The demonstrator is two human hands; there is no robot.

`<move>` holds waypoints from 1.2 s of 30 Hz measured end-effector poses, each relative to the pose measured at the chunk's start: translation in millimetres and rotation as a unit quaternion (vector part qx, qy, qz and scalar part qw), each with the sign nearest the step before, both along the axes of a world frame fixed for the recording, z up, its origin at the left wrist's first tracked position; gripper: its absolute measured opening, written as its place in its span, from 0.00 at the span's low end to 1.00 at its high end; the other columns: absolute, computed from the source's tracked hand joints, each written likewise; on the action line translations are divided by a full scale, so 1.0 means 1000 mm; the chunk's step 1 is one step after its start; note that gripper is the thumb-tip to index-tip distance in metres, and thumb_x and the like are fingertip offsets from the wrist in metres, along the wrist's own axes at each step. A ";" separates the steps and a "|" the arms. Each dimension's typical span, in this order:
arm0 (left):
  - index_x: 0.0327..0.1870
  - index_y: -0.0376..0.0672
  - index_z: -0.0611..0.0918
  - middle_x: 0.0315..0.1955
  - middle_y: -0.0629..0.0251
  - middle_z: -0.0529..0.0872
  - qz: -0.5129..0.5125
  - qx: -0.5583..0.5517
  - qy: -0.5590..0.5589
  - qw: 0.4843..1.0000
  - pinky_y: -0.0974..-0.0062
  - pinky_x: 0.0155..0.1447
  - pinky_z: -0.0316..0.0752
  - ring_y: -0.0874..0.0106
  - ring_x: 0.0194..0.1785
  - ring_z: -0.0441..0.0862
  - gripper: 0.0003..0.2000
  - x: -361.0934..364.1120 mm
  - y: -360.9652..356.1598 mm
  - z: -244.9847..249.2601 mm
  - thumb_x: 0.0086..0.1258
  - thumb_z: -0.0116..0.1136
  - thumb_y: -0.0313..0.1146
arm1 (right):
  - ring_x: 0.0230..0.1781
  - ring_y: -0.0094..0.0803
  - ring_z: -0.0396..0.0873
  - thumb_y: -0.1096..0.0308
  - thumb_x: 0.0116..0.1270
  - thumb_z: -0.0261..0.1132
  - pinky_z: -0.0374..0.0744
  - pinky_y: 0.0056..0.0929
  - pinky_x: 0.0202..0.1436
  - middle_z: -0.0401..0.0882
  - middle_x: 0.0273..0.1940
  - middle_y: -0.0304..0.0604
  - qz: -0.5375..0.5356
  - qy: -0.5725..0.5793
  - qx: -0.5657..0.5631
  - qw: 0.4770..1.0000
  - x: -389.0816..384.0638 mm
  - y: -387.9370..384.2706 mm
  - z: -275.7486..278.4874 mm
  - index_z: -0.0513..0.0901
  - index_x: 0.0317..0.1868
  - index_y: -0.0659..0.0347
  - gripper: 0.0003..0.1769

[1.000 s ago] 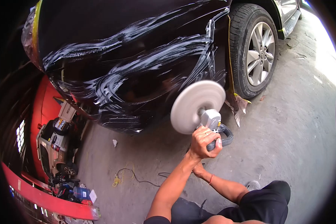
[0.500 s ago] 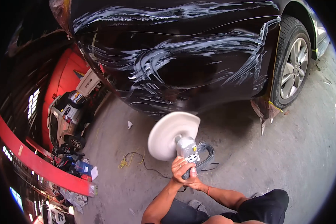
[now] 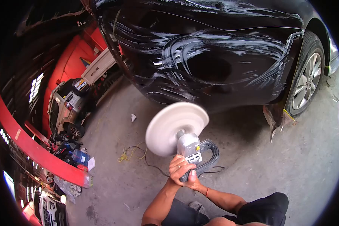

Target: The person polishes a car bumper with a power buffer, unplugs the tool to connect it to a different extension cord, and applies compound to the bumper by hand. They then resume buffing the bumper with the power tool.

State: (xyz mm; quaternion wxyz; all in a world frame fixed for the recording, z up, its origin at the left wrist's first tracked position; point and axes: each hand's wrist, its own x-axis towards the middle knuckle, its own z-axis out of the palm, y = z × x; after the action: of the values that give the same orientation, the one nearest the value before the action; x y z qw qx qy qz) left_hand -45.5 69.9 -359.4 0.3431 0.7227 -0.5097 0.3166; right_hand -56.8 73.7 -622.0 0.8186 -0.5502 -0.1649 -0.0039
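Observation:
Both my hands are wrapped around an electric polisher (image 3: 190, 146) with a grey body and a black loop handle (image 3: 214, 153). My left hand (image 3: 180, 168), wearing a ring, grips it just behind the grey body. Lower and to the right, my right hand (image 3: 193, 181) closes around the handle's rear end, thumb up. The wide white polishing pad (image 3: 160, 132) looks smeared, as if spinning. Its upper edge overlaps the lower edge of a black car panel (image 3: 214, 90) in this view. White compound streaks (image 3: 184, 49) curve across that panel.
To the right is the car's wheel (image 3: 307, 81), with masking film (image 3: 275, 120) hanging beside it. A power cord (image 3: 150, 164) runs over the concrete floor (image 3: 113, 188). On the left are a red beam (image 3: 37, 150), a silver vehicle (image 3: 67, 109) and a blue container (image 3: 81, 156).
My view has shifted, so the car panel and wheel appear farther right and lower. The polisher's pad has tilted and moved up slightly in view, with both hands still on the tool.

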 end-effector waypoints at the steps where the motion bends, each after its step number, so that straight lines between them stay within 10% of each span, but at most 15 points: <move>1: 0.28 0.38 0.84 0.18 0.66 0.80 -0.013 0.004 0.004 1.000 0.68 0.35 0.70 0.68 0.21 0.75 0.06 0.001 -0.008 -0.001 0.50 0.60 0.29 | 0.60 0.36 0.75 0.57 0.67 0.64 0.74 0.37 0.63 0.78 0.56 0.46 0.023 0.021 0.017 0.999 0.002 -0.007 -0.003 0.76 0.60 0.60 0.25; 19: 0.27 0.37 0.81 0.16 0.64 0.78 0.010 -0.018 -0.051 0.998 0.70 0.29 0.69 0.67 0.18 0.73 0.06 -0.010 -0.014 0.007 0.51 0.57 0.29 | 0.47 0.35 0.81 0.56 0.57 0.72 0.79 0.36 0.53 0.85 0.46 0.45 0.251 0.105 0.152 0.950 0.006 0.058 -0.097 0.81 0.54 0.62 0.27; 21: 0.27 0.36 0.80 0.17 0.63 0.79 0.011 -0.027 -0.038 0.999 0.68 0.31 0.70 0.67 0.20 0.74 0.08 -0.007 -0.016 0.010 0.53 0.58 0.32 | 0.46 0.34 0.81 0.55 0.58 0.72 0.79 0.36 0.53 0.85 0.45 0.44 -0.031 -0.024 0.036 0.999 -0.008 -0.017 0.043 0.81 0.54 0.61 0.27; 27: 0.27 0.37 0.81 0.20 0.65 0.81 -0.001 -0.059 -0.003 0.998 0.63 0.47 0.72 0.66 0.25 0.78 0.13 0.013 -0.037 0.010 0.57 0.61 0.40 | 0.57 0.39 0.79 0.59 0.55 0.76 0.76 0.39 0.62 0.81 0.55 0.49 -0.160 0.061 -0.006 0.985 0.004 -0.056 0.050 0.76 0.60 0.64 0.34; 32: 0.36 0.42 0.84 0.68 0.42 0.63 0.085 -0.014 0.038 0.996 0.53 0.71 0.64 0.47 0.71 0.63 0.32 0.019 -0.023 -0.020 0.47 0.74 0.66 | 0.57 0.38 0.79 0.57 0.56 0.77 0.76 0.40 0.62 0.82 0.55 0.48 -0.214 -0.006 -0.057 0.975 0.008 -0.063 0.039 0.78 0.58 0.64 0.33; 36: 0.33 0.40 0.78 0.70 0.32 0.64 0.059 -0.103 0.165 0.979 0.53 0.75 0.57 0.46 0.73 0.64 0.30 0.007 -0.016 -0.033 0.53 0.71 0.62 | 0.54 0.40 0.82 0.58 0.56 0.76 0.77 0.40 0.59 0.84 0.54 0.48 -0.216 0.039 0.005 0.976 -0.001 -0.052 0.071 0.81 0.55 0.62 0.28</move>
State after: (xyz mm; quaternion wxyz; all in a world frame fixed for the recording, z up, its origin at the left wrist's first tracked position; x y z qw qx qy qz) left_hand -38.2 53.8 -392.4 0.4757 0.7548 -0.3667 0.2634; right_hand -57.9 22.1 -551.1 0.8068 -0.5687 -0.0105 -0.1599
